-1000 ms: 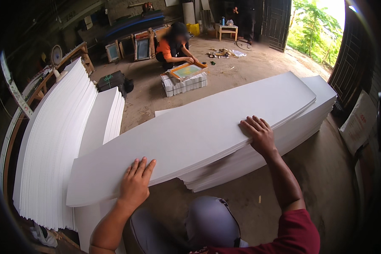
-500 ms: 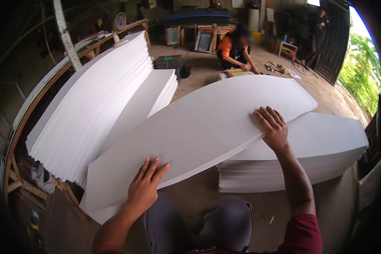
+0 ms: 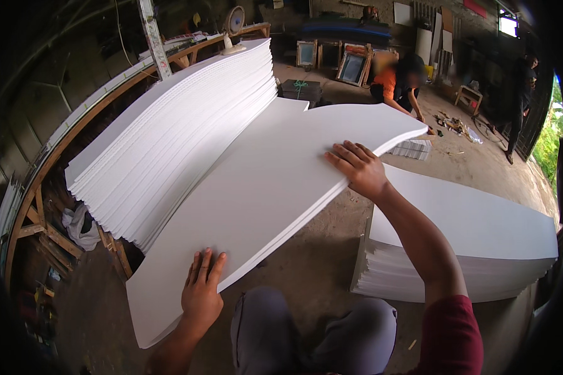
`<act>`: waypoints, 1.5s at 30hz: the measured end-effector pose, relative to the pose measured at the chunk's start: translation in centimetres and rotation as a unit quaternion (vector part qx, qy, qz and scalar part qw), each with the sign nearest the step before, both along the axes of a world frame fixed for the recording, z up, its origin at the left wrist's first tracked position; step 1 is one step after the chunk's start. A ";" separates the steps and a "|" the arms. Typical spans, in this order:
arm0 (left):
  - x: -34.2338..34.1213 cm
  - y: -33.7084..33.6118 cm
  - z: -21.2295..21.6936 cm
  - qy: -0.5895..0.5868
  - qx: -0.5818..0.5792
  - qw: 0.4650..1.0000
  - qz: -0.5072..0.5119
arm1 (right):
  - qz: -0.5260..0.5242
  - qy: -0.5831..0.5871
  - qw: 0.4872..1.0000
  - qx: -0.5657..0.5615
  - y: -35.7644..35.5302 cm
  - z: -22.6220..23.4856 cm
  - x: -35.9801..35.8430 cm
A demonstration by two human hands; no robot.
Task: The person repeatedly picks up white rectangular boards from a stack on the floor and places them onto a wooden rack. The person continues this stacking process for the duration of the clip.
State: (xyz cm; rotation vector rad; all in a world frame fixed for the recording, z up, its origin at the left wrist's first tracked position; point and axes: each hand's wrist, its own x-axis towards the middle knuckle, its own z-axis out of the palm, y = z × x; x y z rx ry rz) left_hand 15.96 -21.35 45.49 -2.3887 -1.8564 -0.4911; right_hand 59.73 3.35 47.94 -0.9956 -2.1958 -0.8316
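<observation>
Across the middle lies a large thin white board [image 3: 250, 187], doubled at its near edge as if two or more sheets lie together. My left hand [image 3: 201, 290] holds its near left edge, fingers on top and the thumb hidden. Farther along the same edge, my right hand [image 3: 361, 170] grips in the same way, its thumb also out of sight. The board slants from low left to far right, raised above the floor. To its left a tall stack of white boards [image 3: 175, 144] leans on edge. A lower stack of white boards [image 3: 463, 219] lies at the right.
A wooden frame [image 3: 40, 206] runs behind the leaning stack, with a fan [image 3: 233, 28] above it. Ahead, a person in orange [image 3: 388, 84] crouches over work on the floor. Another person [image 3: 520, 106] stands near the doorway. Scraps [image 3: 458, 127] litter the floor.
Both hands have swung the board leftward, off the right-hand stack and toward the leaning stack; its far end now points more away from me. The whole view has turned left.
</observation>
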 end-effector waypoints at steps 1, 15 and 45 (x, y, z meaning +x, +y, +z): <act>-0.6 -0.2 -0.4 0.000 0.001 1.000 0.014 | 0.009 -0.008 1.000 -0.002 1.0 -0.1 -1.2; -9.3 0.2 -7.8 0.028 0.023 0.981 0.191 | 0.157 0.058 0.985 0.045 14.3 -7.7 -21.8; -16.2 7.0 -29.3 0.103 -0.103 0.976 0.165 | -0.079 0.667 0.596 -0.440 1.2 -38.2 -48.0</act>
